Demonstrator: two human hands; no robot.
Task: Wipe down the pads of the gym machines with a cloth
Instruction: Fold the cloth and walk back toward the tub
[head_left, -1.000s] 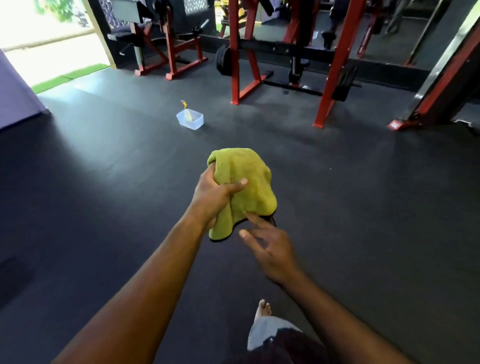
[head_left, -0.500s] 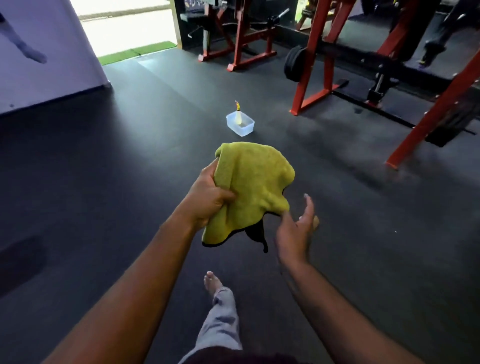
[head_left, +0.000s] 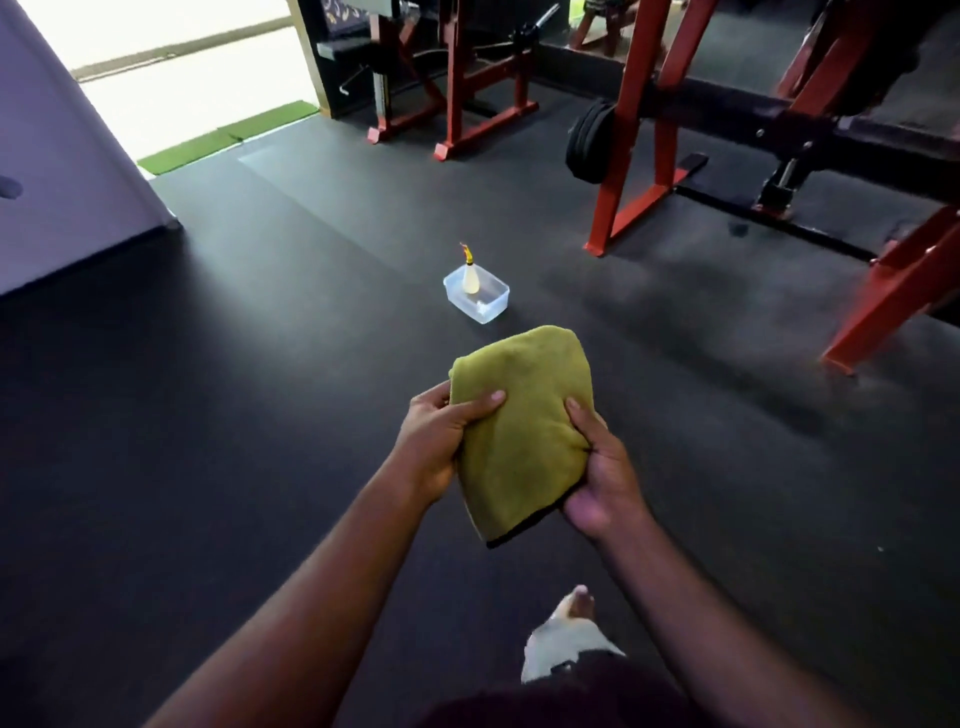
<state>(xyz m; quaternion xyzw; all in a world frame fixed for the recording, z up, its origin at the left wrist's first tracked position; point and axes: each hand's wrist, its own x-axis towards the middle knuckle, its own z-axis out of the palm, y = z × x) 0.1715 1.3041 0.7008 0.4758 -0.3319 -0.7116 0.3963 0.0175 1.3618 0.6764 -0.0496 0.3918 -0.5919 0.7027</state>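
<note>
A folded yellow-green cloth (head_left: 522, 415) with a dark edge is held in front of me over the black floor. My left hand (head_left: 439, 441) grips its left side, thumb on top. My right hand (head_left: 597, 470) grips its right lower edge, thumb pressed on the cloth. A red machine with a black pad (head_left: 358, 49) stands at the back centre. A second red frame (head_left: 631, 145) carrying black weight plates (head_left: 589, 140) stands at the back right.
A clear plastic tub (head_left: 480, 301) holding a spray bottle (head_left: 470, 273) with a yellow nozzle sits on the rubber floor just beyond the cloth. A pale wall (head_left: 62, 171) stands at the left, beside a bright doorway. My bare foot (head_left: 571, 613) shows below.
My right hand, open beside the cloth before, now grips it, and the cloth is folded flatter between both hands. The view has moved closer to the tub.
</note>
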